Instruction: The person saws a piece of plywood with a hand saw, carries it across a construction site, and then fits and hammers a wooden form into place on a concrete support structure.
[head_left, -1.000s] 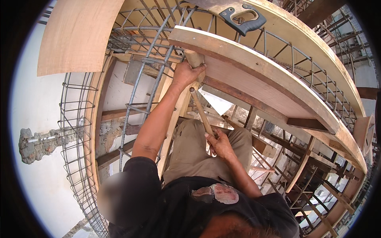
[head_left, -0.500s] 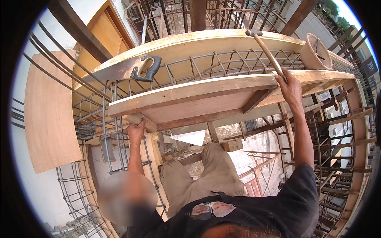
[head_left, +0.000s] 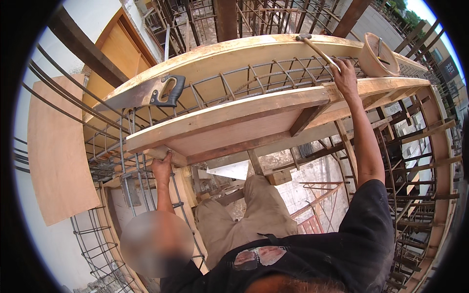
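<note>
My right hand (head_left: pixel 345 80) is closed round the handle of a hammer (head_left: pixel 318 50), above the rebar cage (head_left: pixel 264 77). The hammer's head lies over the top edge of the far form board (head_left: pixel 220 54); whether it touches is unclear. My left hand (head_left: pixel 162 170) grips a short wooden block (head_left: pixel 172 155) under the left end of the near framed panel (head_left: pixel 229 116). A handsaw (head_left: pixel 141 96) with a dark grip rests across the rebar and far board at left.
A tan bucket (head_left: pixel 375 61) with tools inside stands on the formwork at far right. Bent rebar rods (head_left: pixel 73 95) stick out at left, before a plywood sheet (head_left: pixel 58 156). A dark prop (head_left: pixel 88 46) slants behind. Below my knees is open space with timber bracing and a lower floor.
My right hand has moved forward and slightly left with the hammer, farther over the rebar cage. My left hand stays on the block. The whole view has shifted a little.
</note>
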`<state>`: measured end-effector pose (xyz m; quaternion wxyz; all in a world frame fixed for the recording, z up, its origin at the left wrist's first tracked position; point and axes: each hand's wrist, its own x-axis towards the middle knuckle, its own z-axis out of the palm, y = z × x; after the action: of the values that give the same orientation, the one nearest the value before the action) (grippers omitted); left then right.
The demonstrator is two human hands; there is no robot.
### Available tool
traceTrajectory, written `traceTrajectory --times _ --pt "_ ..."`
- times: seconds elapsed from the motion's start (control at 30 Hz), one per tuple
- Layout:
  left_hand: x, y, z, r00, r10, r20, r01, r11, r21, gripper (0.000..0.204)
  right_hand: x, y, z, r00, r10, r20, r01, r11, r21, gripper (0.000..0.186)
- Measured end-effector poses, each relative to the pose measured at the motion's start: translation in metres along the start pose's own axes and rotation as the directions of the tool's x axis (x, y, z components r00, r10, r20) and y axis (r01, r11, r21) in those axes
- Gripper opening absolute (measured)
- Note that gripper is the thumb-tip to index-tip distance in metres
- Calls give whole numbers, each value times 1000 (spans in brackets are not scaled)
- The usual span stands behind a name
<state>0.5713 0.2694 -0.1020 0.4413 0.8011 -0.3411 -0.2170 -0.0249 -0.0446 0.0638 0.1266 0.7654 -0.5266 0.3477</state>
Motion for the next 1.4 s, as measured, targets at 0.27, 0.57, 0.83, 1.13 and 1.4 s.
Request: traceTrajectory --times 0.27,0.57,0.83,1.13,1.4 --pt "-24 -18 18 966 -103 -239 9 931 -364 51 -50 -91 -16 833 -355 425 338 934 119 90" --pt "-89 164 102 965 -99 242 261 279 -924 106 -49 -99 -17 831 -328 449 287 945 159 93" --pt "-105 221 109 973 -224 53 99 201 -975 68 -52 -104 -106 861 -280 425 181 949 259 94" --pt "-190 331 66 978 63 201 197 60 -979 62 -54 -34 -256 940 -181 288 111 963 244 103" --pt "-259 411 -5 850 502 158 113 119 -986 51 -148 39 -283 789 525 319 -313 -104 944 102"
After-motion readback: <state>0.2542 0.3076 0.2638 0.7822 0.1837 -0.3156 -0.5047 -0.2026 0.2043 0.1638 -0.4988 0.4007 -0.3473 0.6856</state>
